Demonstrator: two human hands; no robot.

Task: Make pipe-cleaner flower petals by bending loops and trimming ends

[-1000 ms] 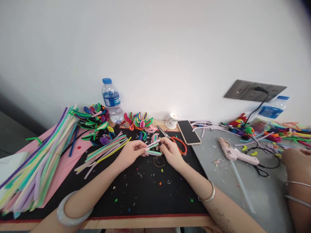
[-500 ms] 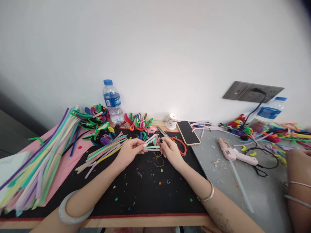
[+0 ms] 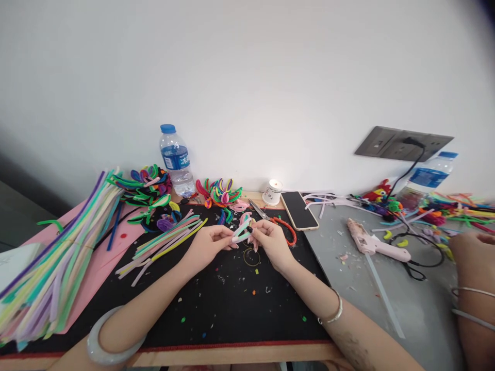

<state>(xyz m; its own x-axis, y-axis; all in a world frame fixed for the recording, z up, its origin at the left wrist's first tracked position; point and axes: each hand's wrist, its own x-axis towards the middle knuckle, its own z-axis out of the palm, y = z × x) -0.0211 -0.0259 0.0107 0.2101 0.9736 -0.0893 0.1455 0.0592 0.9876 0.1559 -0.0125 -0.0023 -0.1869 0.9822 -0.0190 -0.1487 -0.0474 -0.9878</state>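
Observation:
Between my two hands is a small bundle of bent pastel pipe cleaners (image 3: 242, 231), in white, green and pink. My left hand (image 3: 213, 243) pinches its left end between thumb and fingers. At the other end, my right hand (image 3: 267, 241) has its dark-nailed thumb and fingers closed on it. A thin gold wire ring (image 3: 251, 257) lies on the black mat (image 3: 232, 309) just below my right fingertips. Scissors with orange handles (image 3: 284, 224) rest behind my right hand. Loose pastel pipe cleaners (image 3: 166, 242) lie left of my left hand.
A large pipe-cleaner bundle (image 3: 65, 268) covers the left side. A water bottle (image 3: 177, 159), a lit candle in a paper cup (image 3: 273, 192) and a phone (image 3: 299, 211) line the back. On the right lie a glue gun (image 3: 377, 246) and another person's arm (image 3: 474, 288).
The pipe cleaners between my hands have been drawn together; the straight lengths that spanned them now look bent into a narrower loop. Both hands stay close together over the mat.

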